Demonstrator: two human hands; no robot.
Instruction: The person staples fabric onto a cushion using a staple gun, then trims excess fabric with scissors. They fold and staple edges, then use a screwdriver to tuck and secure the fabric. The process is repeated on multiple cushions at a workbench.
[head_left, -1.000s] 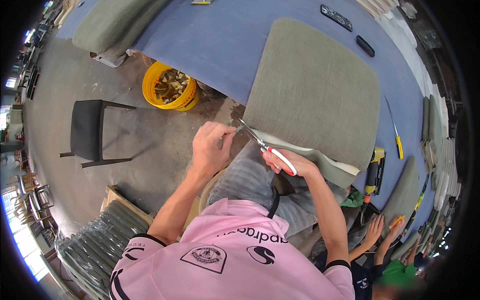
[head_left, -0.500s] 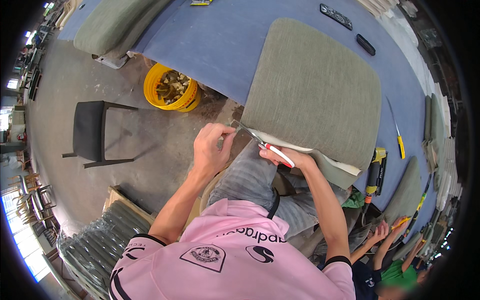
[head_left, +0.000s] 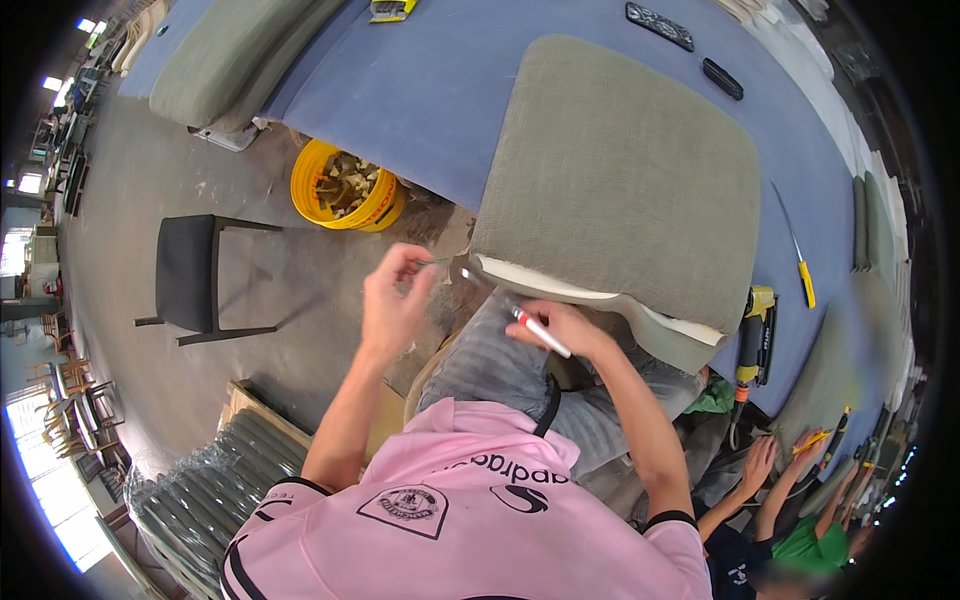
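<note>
A grey-green upholstered chair cushion (head_left: 620, 170) lies on the blue table, its near edge toward me. Along that edge white padding (head_left: 545, 278) shows, and a loose flap of cover fabric (head_left: 655, 330) hangs down. My right hand (head_left: 568, 328) is closed round scissors (head_left: 541, 333) with red and white handles; their blades, blurred by motion, point toward the cushion's near left corner. Left of that corner my left hand (head_left: 390, 300) is raised off the cushion, fingers pinched on a thin strip of fabric (head_left: 430, 262).
A yellow bucket (head_left: 305, 185) of scraps stands on the floor beside the table (head_left: 420, 110). On the tabletop are a yellow-black nail gun (head_left: 757, 335), a yellow-handled pointed tool (head_left: 805, 285) and a phone (head_left: 660, 26). A dark chair (head_left: 188, 272) stands left. Co-workers' hands (head_left: 760, 465) show lower right.
My left hand has moved left, away from the cushion corner, with the thin strip. The scissors have drawn back from the corner toward me in my right hand.
</note>
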